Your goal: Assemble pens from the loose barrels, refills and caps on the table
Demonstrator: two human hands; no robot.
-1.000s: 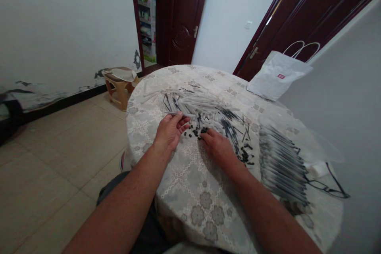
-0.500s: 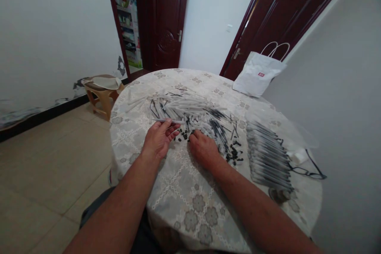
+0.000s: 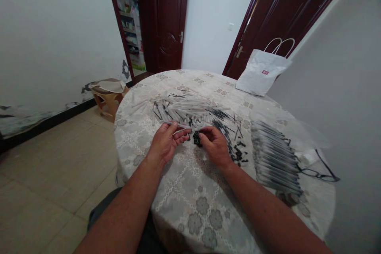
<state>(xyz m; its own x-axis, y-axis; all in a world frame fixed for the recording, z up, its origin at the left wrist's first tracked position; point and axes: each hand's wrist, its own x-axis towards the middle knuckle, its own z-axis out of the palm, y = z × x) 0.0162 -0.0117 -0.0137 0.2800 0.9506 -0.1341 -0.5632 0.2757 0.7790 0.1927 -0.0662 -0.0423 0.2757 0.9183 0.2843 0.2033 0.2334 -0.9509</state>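
My left hand (image 3: 165,143) pinches a thin, whitish translucent pen barrel (image 3: 179,125) between thumb and index finger, its other fingers loosely extended. To its right, my right hand (image 3: 216,145) is curled palm-down over the table, thumb and fingertips at a small cluster of black pen parts (image 3: 196,139). Whether a piece sits in those fingertips is hidden. Beyond both hands lies a heap of pale pen barrels (image 3: 190,105). Dark thin refills (image 3: 220,114) lie at the heap's right side, and more black pen parts (image 3: 239,152) are scattered right of my right hand.
A floral cloth covers the round table (image 3: 178,202). On the right, a row of pens (image 3: 276,158) lies by clear plastic and eyeglasses (image 3: 317,174). A white paper bag (image 3: 263,73) stands at the back right. A stool (image 3: 108,97) is left of the table.
My right hand has shifted right and turned, uncovering the black parts gathered at its fingertips. My left hand still holds the pen barrel. The view has shifted slightly.
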